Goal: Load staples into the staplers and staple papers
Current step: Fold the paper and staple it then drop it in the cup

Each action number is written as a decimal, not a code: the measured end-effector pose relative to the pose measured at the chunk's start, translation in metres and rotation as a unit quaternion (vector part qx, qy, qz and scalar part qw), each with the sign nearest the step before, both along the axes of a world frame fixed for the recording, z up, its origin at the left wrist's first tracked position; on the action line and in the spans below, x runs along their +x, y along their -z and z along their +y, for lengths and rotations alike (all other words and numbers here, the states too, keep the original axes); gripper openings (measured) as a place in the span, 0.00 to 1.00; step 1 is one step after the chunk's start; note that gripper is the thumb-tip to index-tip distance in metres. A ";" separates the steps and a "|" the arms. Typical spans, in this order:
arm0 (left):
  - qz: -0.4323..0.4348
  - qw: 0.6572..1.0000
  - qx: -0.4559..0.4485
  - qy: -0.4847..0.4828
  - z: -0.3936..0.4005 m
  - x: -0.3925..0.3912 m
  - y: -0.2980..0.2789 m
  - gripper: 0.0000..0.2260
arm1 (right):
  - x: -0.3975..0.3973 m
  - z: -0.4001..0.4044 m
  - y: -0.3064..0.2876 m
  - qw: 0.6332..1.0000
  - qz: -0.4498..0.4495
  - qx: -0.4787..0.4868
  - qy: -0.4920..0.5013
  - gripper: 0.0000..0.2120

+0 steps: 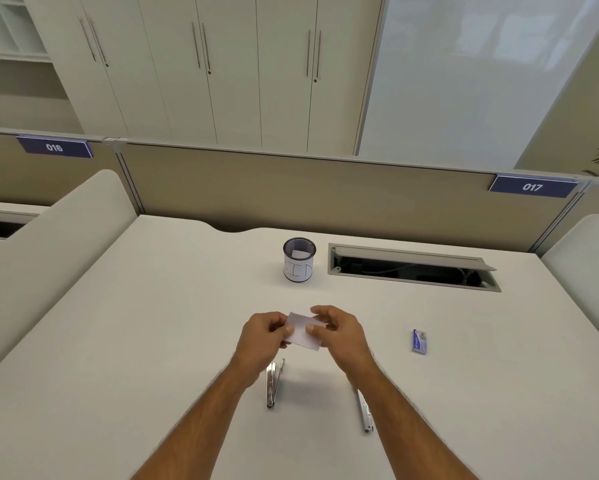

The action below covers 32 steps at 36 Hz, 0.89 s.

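Note:
A small white slip of paper (303, 330) hangs above the middle of the white desk (152, 323), pinched at both ends. My left hand (261, 339) grips its left edge and my right hand (343, 332) grips its right edge. Below my left wrist a silver stapler (273, 382) lies on the desk with its arm swung open. A white stapler (364, 410) rests beside my right forearm, partly hidden by it. A small blue staple box (419, 341) sits to the right of my hands.
A mesh pen cup (299, 259) holding a paper slip stands behind my hands. To its right is an open cable tray slot (412, 266). A beige partition (325, 195) closes the back edge, with padded side dividers left and right.

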<state>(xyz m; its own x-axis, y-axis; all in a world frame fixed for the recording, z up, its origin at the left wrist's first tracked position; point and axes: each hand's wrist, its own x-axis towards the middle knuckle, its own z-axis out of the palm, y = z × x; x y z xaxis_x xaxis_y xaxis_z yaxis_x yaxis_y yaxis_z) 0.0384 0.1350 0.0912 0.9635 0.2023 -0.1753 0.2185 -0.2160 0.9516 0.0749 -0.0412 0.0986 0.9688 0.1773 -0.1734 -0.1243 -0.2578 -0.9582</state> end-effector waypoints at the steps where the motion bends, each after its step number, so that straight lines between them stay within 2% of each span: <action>1: 0.002 0.999 0.026 0.022 0.001 0.001 -0.001 0.08 | 0.001 0.002 -0.002 1.000 -0.014 -0.020 -0.015 0.13; 4: 0.008 0.993 0.096 0.073 0.003 0.005 -0.005 0.10 | 0.005 0.008 -0.008 0.994 -0.028 -0.082 -0.058 0.07; 6: 0.006 0.988 0.130 0.087 0.005 0.007 -0.006 0.08 | 0.007 0.012 -0.009 0.990 -0.030 -0.116 -0.073 0.05; 8: -0.005 0.988 0.129 0.079 0.006 0.009 -0.006 0.06 | 0.009 0.015 -0.008 0.987 -0.025 -0.137 -0.075 0.05; 13: -0.018 1.000 0.021 -0.013 0.013 0.008 -0.003 0.09 | 0.012 0.021 -0.003 0.993 0.026 -0.103 -0.050 0.04; 17: 0.005 0.998 -0.055 -0.040 0.016 0.008 0.001 0.11 | 0.016 0.028 0.000 0.998 0.060 -0.016 0.015 0.06; 20: 0.026 0.992 -0.117 -0.032 0.022 0.006 0.002 0.07 | 0.018 0.037 0.001 0.992 0.098 0.075 0.040 0.09; 26: 0.027 0.983 -0.171 -0.063 0.035 0.009 0.007 0.09 | 0.021 0.049 0.007 0.974 0.160 0.160 0.029 0.09; 32: 0.032 0.977 -0.193 -0.080 0.053 0.013 0.010 0.08 | 0.021 0.062 0.018 0.972 0.173 0.158 0.020 0.09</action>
<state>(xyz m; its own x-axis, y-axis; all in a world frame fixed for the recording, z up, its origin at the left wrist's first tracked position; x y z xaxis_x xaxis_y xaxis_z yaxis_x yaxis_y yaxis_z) 0.0510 0.1882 0.0815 0.9095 0.2553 -0.3280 0.2826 0.1990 0.9384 0.0964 0.0209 0.0806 0.8695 0.2378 -0.4330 -0.4568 0.0534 -0.8880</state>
